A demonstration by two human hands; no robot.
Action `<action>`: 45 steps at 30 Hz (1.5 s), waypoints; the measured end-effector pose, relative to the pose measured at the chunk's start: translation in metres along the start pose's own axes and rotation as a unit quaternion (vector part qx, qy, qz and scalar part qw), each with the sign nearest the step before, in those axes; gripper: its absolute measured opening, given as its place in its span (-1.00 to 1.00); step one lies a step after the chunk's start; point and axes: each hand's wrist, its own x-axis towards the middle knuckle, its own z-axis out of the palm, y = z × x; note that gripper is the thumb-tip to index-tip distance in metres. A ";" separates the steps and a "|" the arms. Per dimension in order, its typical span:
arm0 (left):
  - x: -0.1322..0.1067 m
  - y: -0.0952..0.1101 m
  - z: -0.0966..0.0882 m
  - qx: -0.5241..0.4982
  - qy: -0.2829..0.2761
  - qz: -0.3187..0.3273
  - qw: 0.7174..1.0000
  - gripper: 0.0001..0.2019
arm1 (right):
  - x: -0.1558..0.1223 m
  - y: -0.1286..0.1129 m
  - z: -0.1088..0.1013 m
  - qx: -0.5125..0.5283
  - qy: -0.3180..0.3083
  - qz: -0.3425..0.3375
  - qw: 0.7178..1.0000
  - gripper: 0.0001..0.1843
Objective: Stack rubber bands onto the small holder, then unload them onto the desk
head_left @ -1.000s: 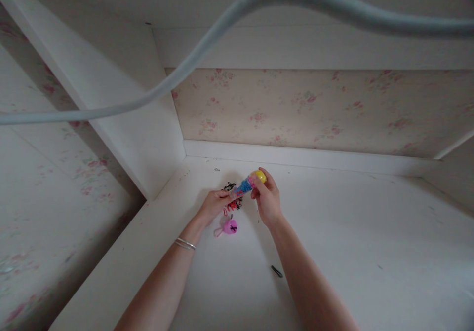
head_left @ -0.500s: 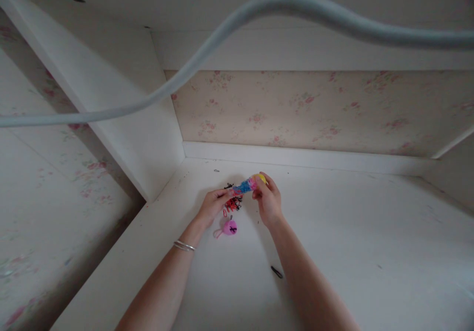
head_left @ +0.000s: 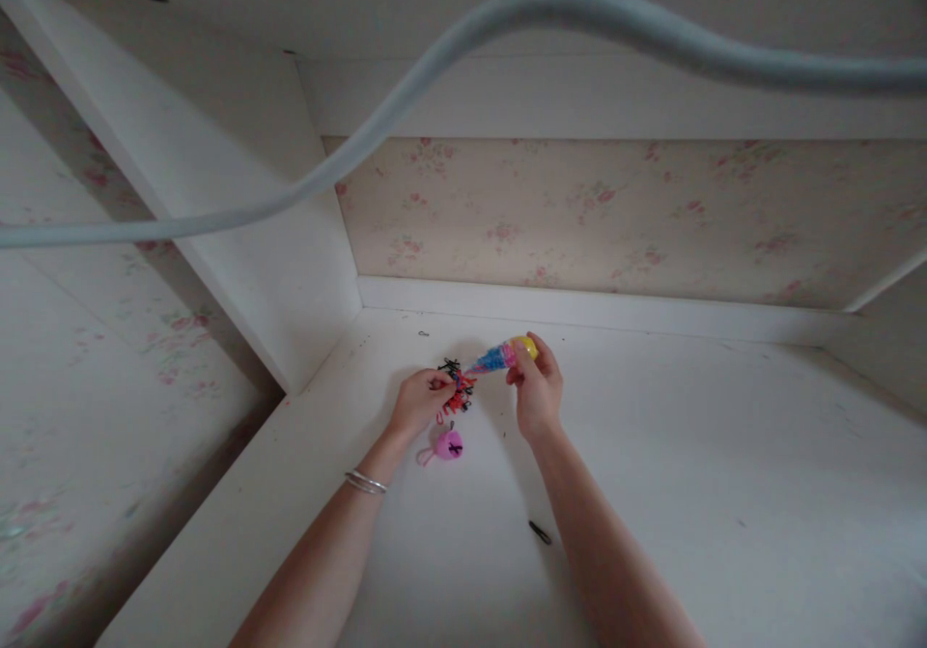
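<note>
My right hand (head_left: 538,387) is closed around the yellow end of a tapered clear container (head_left: 495,357) with blue and pink small bits inside. Its narrow tip points left, toward my left hand (head_left: 424,399). The fingers of that hand are pinched together just above the pile; whatever is between them is too small to make out. Under the tip lies a pile of red and black elastic bands (head_left: 458,399), partly hidden by my left fingertips. Nearer to me sits a pink round item (head_left: 449,445) with a black band on it and a pink loop at its left.
A black hair clip-like piece (head_left: 540,532) lies on the white tabletop (head_left: 652,493) beside my right forearm. One small dark loop (head_left: 424,333) is near the back edge. A thick grey cable (head_left: 377,136) crosses the upper view, below a white shelf.
My right hand has moved slightly right with the container, drawing its narrow tip away from my left fingers. My left hand now pinches over the band pile, no longer gripping the container's end.
</note>
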 end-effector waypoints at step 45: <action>-0.001 0.001 0.000 -0.002 -0.051 0.105 0.993 -0.68 | -0.003 0.000 -0.004 -0.032 -0.053 0.000 0.998 -0.40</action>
